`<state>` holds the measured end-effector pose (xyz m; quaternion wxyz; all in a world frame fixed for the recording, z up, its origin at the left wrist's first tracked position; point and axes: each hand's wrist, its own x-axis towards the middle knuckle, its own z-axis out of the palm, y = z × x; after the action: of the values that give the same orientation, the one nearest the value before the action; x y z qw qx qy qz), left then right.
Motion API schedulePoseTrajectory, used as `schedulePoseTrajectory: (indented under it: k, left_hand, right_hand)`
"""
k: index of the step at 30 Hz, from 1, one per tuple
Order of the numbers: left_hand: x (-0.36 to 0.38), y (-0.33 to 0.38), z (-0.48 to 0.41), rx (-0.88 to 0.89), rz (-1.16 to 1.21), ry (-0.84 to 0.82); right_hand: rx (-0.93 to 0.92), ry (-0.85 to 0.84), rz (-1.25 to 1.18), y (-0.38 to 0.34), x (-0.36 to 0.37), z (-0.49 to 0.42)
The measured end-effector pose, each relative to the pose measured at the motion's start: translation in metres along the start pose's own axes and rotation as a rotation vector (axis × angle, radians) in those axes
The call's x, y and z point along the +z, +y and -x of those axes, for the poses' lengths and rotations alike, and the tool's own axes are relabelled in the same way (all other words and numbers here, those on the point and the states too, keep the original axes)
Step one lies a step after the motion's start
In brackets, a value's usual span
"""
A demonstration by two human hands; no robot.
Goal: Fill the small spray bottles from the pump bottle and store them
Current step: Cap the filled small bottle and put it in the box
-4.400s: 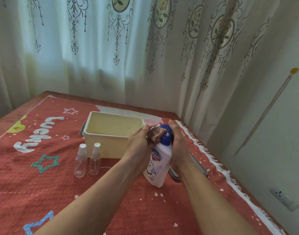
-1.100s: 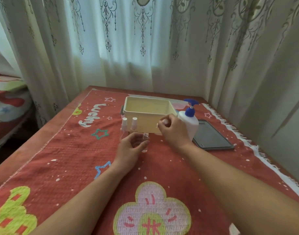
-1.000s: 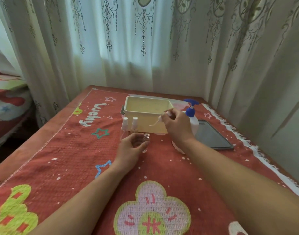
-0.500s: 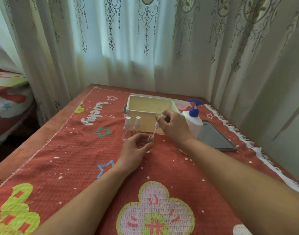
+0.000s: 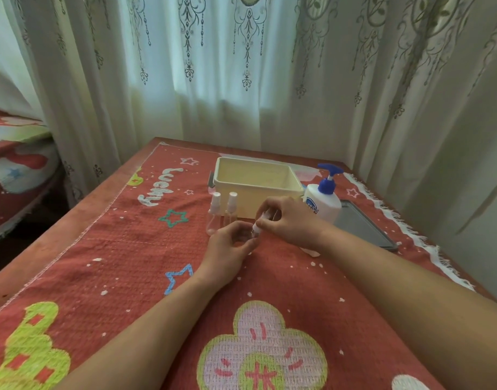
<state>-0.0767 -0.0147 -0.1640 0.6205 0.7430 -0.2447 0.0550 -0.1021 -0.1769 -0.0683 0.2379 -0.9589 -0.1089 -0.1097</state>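
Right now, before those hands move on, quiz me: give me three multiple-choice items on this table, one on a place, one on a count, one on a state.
1. Where does the pump bottle stand relative to the cream tub?
A. inside it
B. to its right
C. to its left

2. How many capped spray bottles stand free in front of the tub?
A. one
B. four
C. two

3. What is the right hand doing?
A. pinching a spray cap at the held bottle in the left hand
B. pressing the pump
C. lying open and idle

Answers:
1 B, its blue pump rises to the right of the tub's rim.
2 C, two white-capped ones stand side by side.
3 A, its fingers curl round the cap at the bottle's neck.
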Motion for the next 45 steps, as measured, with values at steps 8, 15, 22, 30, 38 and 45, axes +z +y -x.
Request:
schedulePoseTrajectory:
  k: [8, 15, 22, 30, 38, 45]
  left_hand:
    - [0.001, 0.002, 0.003, 0.057, -0.042, 0.002]
    - [0.000, 0.005, 0.003, 0.048, -0.046, -0.005]
    - [0.001, 0.004, 0.004, 0.062, -0.054, -0.016]
    - [0.000, 0.007, 0.005, 0.077, -0.044, 0.009]
    - [0.001, 0.008, 0.003, 0.068, -0.035, 0.025]
    - [0.002, 0.011, 0.005, 0.075, -0.011, 0.022]
  right_hand:
    - [0.077, -0.012, 0.198, 0.000, 0.004, -0.003]
    - [0.178, -0.066, 0.184, -0.003, 0.000, -0.003]
    - [0.102, -0.102, 0.233, -0.005, -0.006, -0.004]
    - [0.014, -0.139, 0.144, -0.007, -0.010, -0.005]
    - [0.074, -0.113, 0.154, -0.007, -0.010, -0.005]
    - [0.112, -0.125, 0.290, -0.011, -0.007, -0.009]
